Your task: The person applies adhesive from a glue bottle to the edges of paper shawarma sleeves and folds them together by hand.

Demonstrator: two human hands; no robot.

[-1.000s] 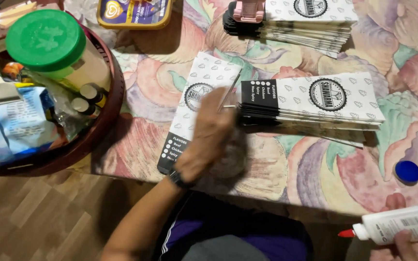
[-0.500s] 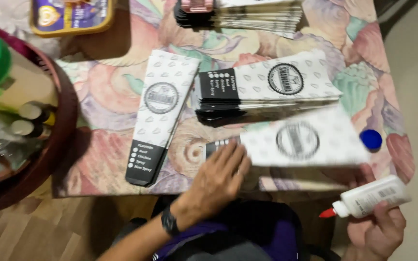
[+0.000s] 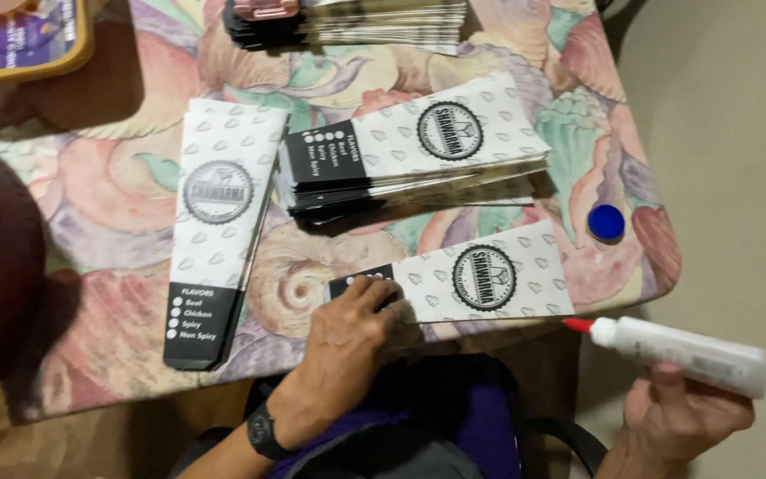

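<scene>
A dark basket rim (image 3: 11, 266) crowds the tabletop's (image 3: 117, 346) left edge. The left hand (image 3: 347, 341) presses flat, fingers spread, on a thin paper sleeve (image 3: 480, 282) near the front edge; light and floppy, best held by its dark end. The right hand (image 3: 680, 412) grips a glue bottle (image 3: 680, 353) off the tabletop, with open room there.

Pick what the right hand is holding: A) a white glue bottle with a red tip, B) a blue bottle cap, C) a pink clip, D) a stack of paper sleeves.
A: the right hand grips a white glue bottle with a red tip, off the table's edge; the blue cap lies apart on the table.
</scene>
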